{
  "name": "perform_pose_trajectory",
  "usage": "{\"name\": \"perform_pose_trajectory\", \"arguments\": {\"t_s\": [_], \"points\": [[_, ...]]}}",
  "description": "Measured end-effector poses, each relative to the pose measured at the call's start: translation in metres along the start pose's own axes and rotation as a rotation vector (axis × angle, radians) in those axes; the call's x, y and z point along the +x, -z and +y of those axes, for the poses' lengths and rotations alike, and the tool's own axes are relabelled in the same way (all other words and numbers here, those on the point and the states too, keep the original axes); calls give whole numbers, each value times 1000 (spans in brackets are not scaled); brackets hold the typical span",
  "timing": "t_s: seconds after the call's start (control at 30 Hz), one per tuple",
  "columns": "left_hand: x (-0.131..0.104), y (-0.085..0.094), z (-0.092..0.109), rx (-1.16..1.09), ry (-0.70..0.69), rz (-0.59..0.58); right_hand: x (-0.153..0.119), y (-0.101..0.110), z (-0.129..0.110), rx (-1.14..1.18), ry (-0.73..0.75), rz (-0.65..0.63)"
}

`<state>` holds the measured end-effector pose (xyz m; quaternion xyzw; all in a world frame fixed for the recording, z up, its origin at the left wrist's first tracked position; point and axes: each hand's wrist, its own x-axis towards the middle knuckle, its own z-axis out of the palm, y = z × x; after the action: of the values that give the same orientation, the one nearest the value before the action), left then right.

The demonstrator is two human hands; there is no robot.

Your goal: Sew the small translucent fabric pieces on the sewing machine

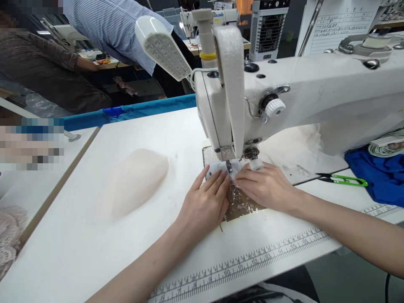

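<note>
A small piece of thin white fabric (215,167) lies beneath the presser foot (229,167) of a white sewing machine (303,90). My left hand (205,202) rests flat at the left of the needle area, fingertips stretched over the fabric and thumb out to the side. On the right, my right hand (268,185) has its fingers bent together and pinches the fabric close to the foot. Both hands partly cover the piece, so its full outline is hidden. A sheer pale cup-shaped piece (142,179) sits on the white table to the left.
Sheer white fabric (290,145) is heaped under the machine arm. Green-handled thread snips (344,181) lie beside blue cloth (378,174) at right. A printed ruler (252,263) runs along the front edge. Two people stand behind; a lamp (164,46) overhangs the table.
</note>
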<state>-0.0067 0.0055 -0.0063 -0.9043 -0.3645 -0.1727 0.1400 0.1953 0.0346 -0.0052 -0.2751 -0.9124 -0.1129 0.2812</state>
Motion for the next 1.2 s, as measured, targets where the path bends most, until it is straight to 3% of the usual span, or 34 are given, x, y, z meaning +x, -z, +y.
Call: {"name": "perform_pose_trajectory", "arguments": {"t_s": [0.7, 1.2], "points": [[4, -2, -3, -97, 80, 12, 3, -1, 2, -22, -24, 6], [3, 0, 1, -19, 37, 77, -1, 1, 0, 54, -51, -8]]}}
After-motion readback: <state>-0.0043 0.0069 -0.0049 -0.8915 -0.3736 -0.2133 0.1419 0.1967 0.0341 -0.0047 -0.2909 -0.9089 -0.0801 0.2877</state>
